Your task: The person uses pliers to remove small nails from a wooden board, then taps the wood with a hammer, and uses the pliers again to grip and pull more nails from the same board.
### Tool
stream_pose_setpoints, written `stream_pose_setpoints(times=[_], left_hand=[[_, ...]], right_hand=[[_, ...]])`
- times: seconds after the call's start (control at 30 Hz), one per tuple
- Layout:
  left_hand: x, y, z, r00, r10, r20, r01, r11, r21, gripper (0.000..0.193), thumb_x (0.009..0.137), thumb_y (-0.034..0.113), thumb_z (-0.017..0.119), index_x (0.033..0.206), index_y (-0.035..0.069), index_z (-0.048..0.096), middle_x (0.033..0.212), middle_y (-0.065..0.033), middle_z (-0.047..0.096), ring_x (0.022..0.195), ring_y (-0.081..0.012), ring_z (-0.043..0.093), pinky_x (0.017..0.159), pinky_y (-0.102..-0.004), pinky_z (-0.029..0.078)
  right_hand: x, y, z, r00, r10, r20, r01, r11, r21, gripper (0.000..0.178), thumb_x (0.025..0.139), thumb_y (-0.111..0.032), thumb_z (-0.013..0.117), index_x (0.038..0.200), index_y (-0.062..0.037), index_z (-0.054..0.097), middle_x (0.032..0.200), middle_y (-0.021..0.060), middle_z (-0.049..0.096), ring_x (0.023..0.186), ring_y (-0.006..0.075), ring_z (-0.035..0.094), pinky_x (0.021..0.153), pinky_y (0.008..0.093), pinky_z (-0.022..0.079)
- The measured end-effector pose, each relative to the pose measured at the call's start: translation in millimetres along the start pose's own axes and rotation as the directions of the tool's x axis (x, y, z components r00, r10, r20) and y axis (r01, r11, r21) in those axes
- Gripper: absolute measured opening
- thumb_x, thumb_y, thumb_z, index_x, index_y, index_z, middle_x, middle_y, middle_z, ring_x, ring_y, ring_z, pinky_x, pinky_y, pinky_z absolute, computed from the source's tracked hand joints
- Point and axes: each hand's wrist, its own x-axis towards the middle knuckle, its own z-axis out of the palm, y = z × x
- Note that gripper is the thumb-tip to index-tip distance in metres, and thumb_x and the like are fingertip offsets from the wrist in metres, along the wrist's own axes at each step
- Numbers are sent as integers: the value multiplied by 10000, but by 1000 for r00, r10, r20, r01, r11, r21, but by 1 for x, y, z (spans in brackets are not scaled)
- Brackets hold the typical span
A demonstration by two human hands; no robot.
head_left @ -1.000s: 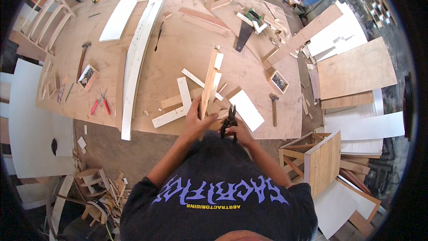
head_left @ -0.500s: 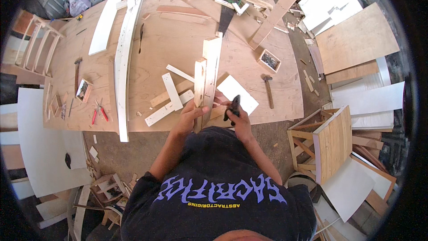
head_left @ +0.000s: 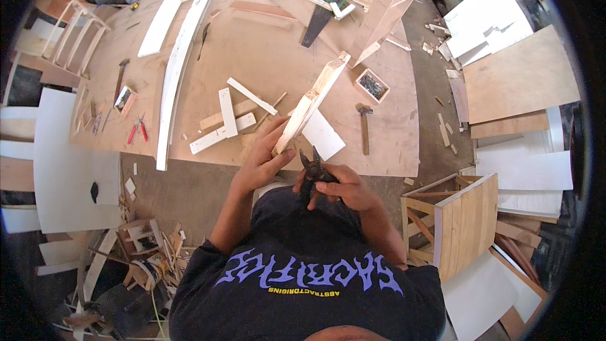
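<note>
My left hand (head_left: 264,157) is closed around the near end of a pale wooden piece (head_left: 310,106) made of joined strips. The piece slants up and away to the right over the plywood table. Close by on the right, my right hand (head_left: 344,186) grips black-handled pliers (head_left: 310,174), their dark jaws parted and pointing up toward the wood's near end. The jaws look apart from the wood. A white board (head_left: 323,136) lies partly hidden beneath the wooden piece. Left of it are several short white strips (head_left: 228,114) on the table.
On the plywood table (head_left: 246,51) lie a hammer (head_left: 365,129), a box of nails (head_left: 372,85), a green-handled saw (head_left: 319,22), red-handled pliers (head_left: 137,130) and a long white plank (head_left: 180,63). A slatted wooden frame (head_left: 466,227) stands right of me. White panels lean at both sides.
The wooden piece has tipped from nearly upright to slanting right. My right hand has come down and inward, and the pliers' jaws now show spread. The view has shifted slightly.
</note>
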Motion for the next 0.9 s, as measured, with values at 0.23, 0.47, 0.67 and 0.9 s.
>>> stream_pose_setpoints(times=[0.23,0.47,0.67,0.9], left_hand=[[-17,36,48,999,-15,31,13,997,77,681,823,141,588,1475,-14,464,1407,-236,506,1308,-357,497,1095,-413,376],[-37,41,89,999,-6,44,2,995,102,742,780,146,594,1493,0,451,1362,-244,544,1242,-377,549,1056,-412,412],[-38,28,118,986,18,167,-34,995,93,801,704,142,615,1476,-7,462,1341,-229,568,1255,-367,556,1073,-410,411],[-8,34,128,911,-130,391,53,978,202,855,575,178,635,1398,-19,511,1336,-228,589,1254,-336,572,1090,-397,409]], right_hand=[[-42,11,-25,998,-4,55,10,992,-122,374,1023,-266,569,1240,38,591,1036,118,709,761,135,657,639,247,520],[-82,11,-43,992,48,112,-10,948,-318,353,1004,-313,613,1126,18,618,936,81,688,768,128,621,663,233,481],[-119,47,-65,988,9,153,17,986,-168,339,985,-298,642,1116,12,598,945,83,648,835,169,632,715,324,492],[-153,62,-66,880,171,442,-448,608,656,250,992,-260,624,1086,-50,525,885,43,534,734,134,535,603,275,415]])
